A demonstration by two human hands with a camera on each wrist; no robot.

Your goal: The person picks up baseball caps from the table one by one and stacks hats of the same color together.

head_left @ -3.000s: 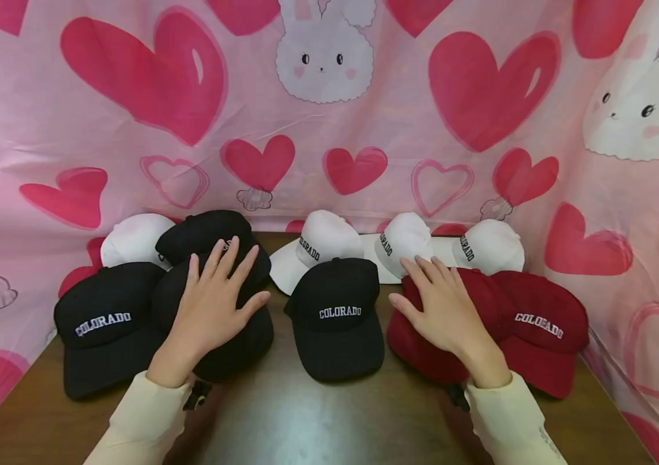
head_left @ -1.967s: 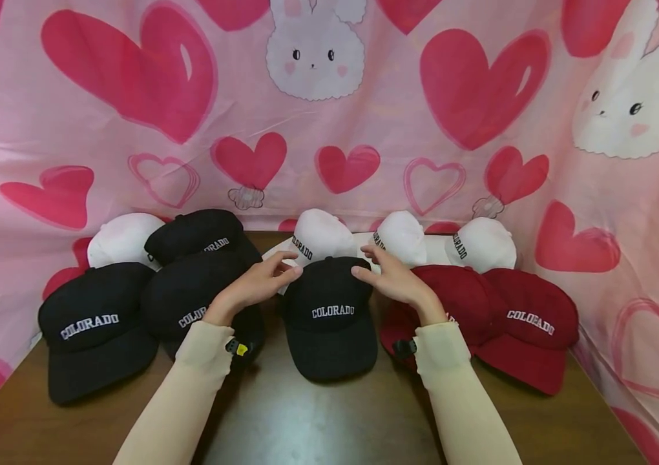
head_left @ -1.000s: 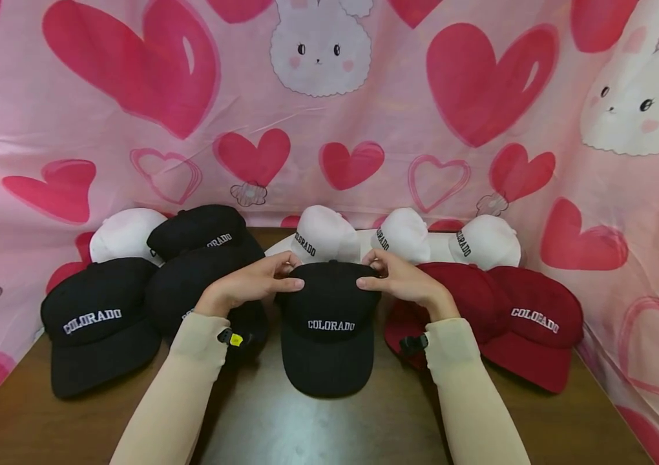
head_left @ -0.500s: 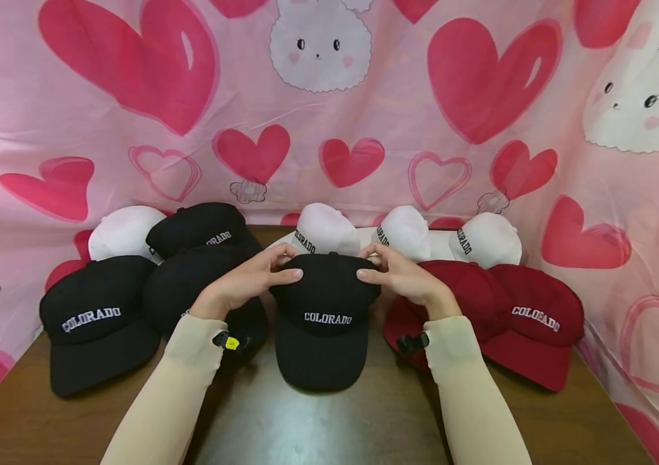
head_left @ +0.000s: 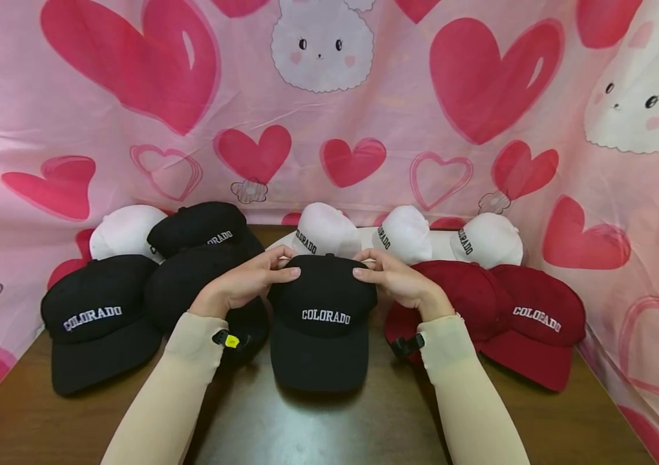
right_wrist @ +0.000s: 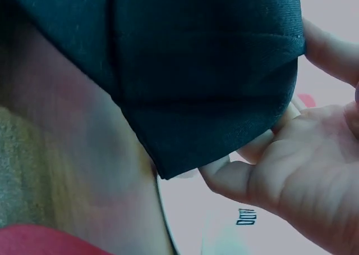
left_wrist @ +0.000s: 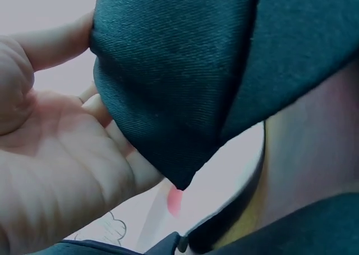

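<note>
Both hands hold a black baseball cap (head_left: 325,294) with white COLORADO lettering at the middle of the table, its brim toward me. My left hand (head_left: 251,278) grips the crown's left side, thumb in front and fingers behind. On the other side my right hand (head_left: 402,281) grips it the same way. In the left wrist view the cap's cloth (left_wrist: 168,69) folds between thumb and fingers, its lower edge raised off the table. The right wrist view shows the cap's other side (right_wrist: 207,86) pinched likewise, with table visible below.
Black caps (head_left: 97,316) lie on the left, one stacked on another (head_left: 198,226), a white cap (head_left: 126,232) behind. Red caps (head_left: 539,316) overlap on the right. Several white caps (head_left: 405,232) line the back of the wooden table (head_left: 306,433), before a pink heart-print cloth (head_left: 364,110).
From spread over the side caps, both hands came inward to the middle black cap and took hold of its crown. The cap has since lifted slightly and shifted a little left.
</note>
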